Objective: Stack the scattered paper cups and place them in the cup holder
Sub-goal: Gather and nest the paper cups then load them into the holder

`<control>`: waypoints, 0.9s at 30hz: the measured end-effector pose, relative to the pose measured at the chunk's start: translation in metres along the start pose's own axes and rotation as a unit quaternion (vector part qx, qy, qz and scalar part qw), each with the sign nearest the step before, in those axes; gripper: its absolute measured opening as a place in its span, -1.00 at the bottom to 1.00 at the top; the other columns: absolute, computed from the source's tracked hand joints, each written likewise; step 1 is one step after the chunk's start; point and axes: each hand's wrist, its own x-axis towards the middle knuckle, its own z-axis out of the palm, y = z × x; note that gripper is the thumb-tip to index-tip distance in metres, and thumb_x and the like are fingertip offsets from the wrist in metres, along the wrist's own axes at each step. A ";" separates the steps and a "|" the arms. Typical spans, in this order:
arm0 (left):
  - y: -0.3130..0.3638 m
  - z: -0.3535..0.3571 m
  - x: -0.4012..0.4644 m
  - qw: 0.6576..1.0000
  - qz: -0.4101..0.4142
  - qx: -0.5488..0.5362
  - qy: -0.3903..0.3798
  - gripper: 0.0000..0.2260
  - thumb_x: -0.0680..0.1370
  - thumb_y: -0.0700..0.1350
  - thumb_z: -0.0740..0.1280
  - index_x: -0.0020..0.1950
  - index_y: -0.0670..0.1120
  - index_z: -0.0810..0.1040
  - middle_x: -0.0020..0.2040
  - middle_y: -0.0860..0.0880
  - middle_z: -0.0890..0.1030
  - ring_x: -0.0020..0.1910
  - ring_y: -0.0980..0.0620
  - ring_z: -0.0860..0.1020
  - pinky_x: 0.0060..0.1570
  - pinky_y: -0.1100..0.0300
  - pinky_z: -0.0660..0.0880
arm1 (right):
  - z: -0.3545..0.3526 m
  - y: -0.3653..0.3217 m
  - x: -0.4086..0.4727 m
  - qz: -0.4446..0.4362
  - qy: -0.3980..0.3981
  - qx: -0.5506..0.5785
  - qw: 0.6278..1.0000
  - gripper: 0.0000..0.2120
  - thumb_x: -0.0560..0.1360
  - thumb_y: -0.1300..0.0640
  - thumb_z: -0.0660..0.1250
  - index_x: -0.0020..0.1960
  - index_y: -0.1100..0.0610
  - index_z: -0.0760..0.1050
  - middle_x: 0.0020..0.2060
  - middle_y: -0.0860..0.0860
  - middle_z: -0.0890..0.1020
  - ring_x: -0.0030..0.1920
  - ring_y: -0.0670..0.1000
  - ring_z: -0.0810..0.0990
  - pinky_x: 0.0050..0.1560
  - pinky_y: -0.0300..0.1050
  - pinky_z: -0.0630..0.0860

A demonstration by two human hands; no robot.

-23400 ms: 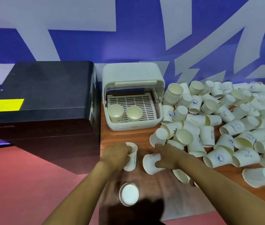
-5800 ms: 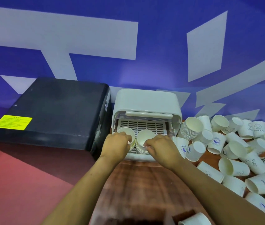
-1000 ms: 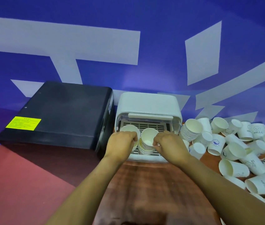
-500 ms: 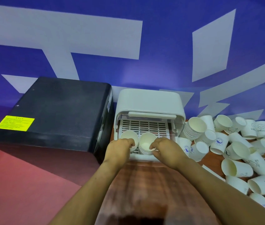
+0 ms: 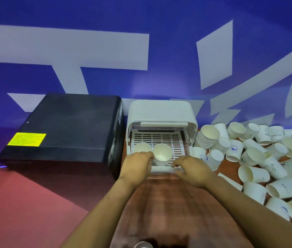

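The white cup holder (image 5: 161, 111) stands at the table's back with its lid raised over a slotted tray. Two stacks of paper cups stand upright at the tray's front: a left stack (image 5: 142, 147) and a right stack (image 5: 162, 154). My left hand (image 5: 136, 166) covers the front of the left stack, its fingers curled at the rim and reaching the gap between the stacks. My right hand (image 5: 191, 168) lies just right of the right stack, apart from it, with relaxed fingers over the holder's front rim and nothing in it.
A black box (image 5: 66, 126) with a yellow label sits against the holder's left side. Several loose cups (image 5: 254, 174) lie scattered over the right of the wooden table (image 5: 168, 203), with a nested stack (image 5: 206, 138) lying beside the holder. A blue and white wall stands behind.
My right hand has let go of the right stack and drawn back to the right. The left hand has stayed at the left stack.
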 end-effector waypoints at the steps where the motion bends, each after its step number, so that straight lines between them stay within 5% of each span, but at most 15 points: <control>1: 0.004 0.001 -0.003 1.000 0.007 -0.004 0.002 -0.78 0.59 -0.10 0.16 0.17 0.04 0.53 0.09 0.01 0.63 0.04 -0.05 0.56 0.05 0.06 0.47 | 0.003 0.001 -0.008 0.007 -0.003 0.000 1.000 -0.72 0.53 -0.02 0.21 0.22 -0.05 0.49 0.20 -0.06 0.55 0.17 -0.03 0.50 0.13 -0.09 0.48; 15: 0.077 0.039 -0.020 0.998 0.038 -0.018 -0.051 -0.76 0.57 -0.10 0.16 0.18 0.05 0.53 0.15 0.02 0.62 0.10 -0.04 0.55 0.04 0.10 0.46 | 0.029 0.061 -0.088 0.061 0.017 0.041 0.997 -0.79 0.49 0.02 0.27 0.11 -0.01 0.52 0.09 -0.05 0.59 0.10 0.00 0.54 0.04 -0.08 0.49; 27: 0.208 0.101 0.019 0.994 0.064 0.039 -0.078 -0.74 0.54 -0.12 0.23 0.23 0.01 0.48 0.19 -0.04 0.58 0.15 -0.09 0.52 0.06 0.08 0.44 | 0.009 0.214 -0.136 0.103 -0.007 0.045 0.994 -0.76 0.52 0.03 0.27 0.16 0.01 0.54 0.07 -0.08 0.60 0.11 -0.06 0.54 -0.02 -0.19 0.45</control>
